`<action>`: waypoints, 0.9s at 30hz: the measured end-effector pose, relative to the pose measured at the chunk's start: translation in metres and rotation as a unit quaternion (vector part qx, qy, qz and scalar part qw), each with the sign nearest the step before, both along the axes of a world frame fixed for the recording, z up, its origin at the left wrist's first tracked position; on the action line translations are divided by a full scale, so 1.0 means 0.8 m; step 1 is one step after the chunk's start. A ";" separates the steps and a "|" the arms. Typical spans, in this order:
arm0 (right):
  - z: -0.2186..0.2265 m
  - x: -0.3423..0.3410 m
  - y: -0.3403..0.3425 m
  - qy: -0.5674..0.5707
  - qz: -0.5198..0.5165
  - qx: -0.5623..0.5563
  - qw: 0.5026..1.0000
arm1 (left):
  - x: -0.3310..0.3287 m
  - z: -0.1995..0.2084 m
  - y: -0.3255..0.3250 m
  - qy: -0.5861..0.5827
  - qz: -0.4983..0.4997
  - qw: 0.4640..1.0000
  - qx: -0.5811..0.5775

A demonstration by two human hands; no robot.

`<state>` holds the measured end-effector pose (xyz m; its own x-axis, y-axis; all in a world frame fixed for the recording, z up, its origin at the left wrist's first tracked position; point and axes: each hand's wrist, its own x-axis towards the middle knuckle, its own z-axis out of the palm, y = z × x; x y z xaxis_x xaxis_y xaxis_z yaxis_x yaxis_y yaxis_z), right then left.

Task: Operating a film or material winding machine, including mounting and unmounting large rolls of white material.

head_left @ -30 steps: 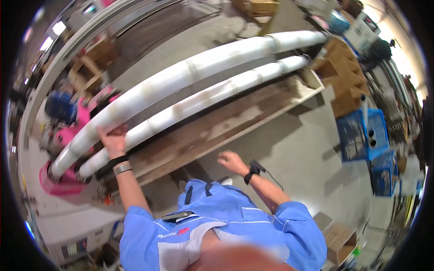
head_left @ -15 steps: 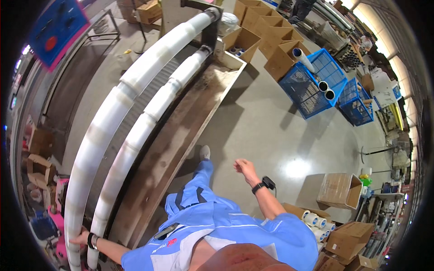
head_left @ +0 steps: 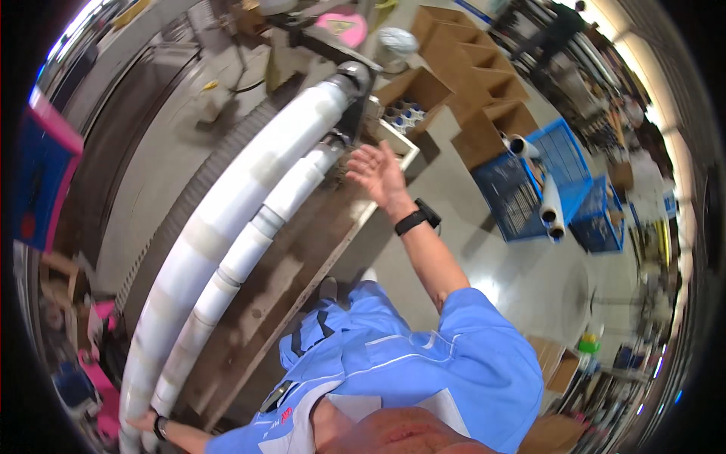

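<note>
Two long white rolls lie side by side along a machine on my left, a thick roll (head_left: 200, 234) and a thinner sectioned roll (head_left: 219, 284). At their near end my left hand (head_left: 141, 422) lies against the thick roll, fingers stretched over its surface, as far as they show. My right hand (head_left: 378, 175) is raised in front of me beside the far end of the thinner roll, palm up and fingers spread. It holds nothing, and a gap to the roll seems to show. A dark end fitting (head_left: 352, 76) carries the thick roll's far end.
A long brown trough (head_left: 291, 265) runs beside the rolls. Beyond it stand an open carton of small rolls (head_left: 412, 106), several cardboard boxes (head_left: 484, 83) and a blue crate (head_left: 514, 197) with white tubes (head_left: 550, 200). A person (head_left: 556, 34) is at the far right.
My right hand has risen from beside my body, forward and left to the thinner roll's far end, and its fingers have opened. My left hand stays at the thick roll's near end.
</note>
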<state>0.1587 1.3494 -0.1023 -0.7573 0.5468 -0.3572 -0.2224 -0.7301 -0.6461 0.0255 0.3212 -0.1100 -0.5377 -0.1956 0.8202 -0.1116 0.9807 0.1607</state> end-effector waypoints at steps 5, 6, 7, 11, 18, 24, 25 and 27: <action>0.037 -0.093 0.062 0.040 0.021 -0.090 0.995 | 0.047 0.033 0.042 0.063 -0.100 0.830 0.545; 0.043 -0.074 0.088 0.050 -0.021 -0.060 0.997 | -0.048 0.029 0.187 0.112 -0.092 0.601 0.786; 0.044 -0.088 0.095 0.052 -0.008 -0.067 0.996 | -0.033 0.062 0.211 0.124 -0.088 0.606 0.781; 0.078 -0.128 0.094 0.120 0.110 -0.087 0.983 | 0.004 0.104 0.257 0.122 -0.042 0.613 0.779; 0.051 -0.147 0.110 0.071 0.065 -0.119 0.988 | -0.031 0.077 0.299 0.111 -0.045 0.720 0.683; 0.088 -0.152 0.086 0.075 0.107 -0.049 0.990 | -0.036 0.080 0.466 0.083 -0.044 0.791 0.604; 0.090 -0.151 0.088 0.076 0.112 -0.040 0.990 | -0.045 0.080 0.480 0.078 -0.047 0.792 0.604; 0.095 -0.147 0.094 0.066 0.109 -0.022 0.992 | -0.055 0.079 0.497 0.073 -0.056 0.796 0.598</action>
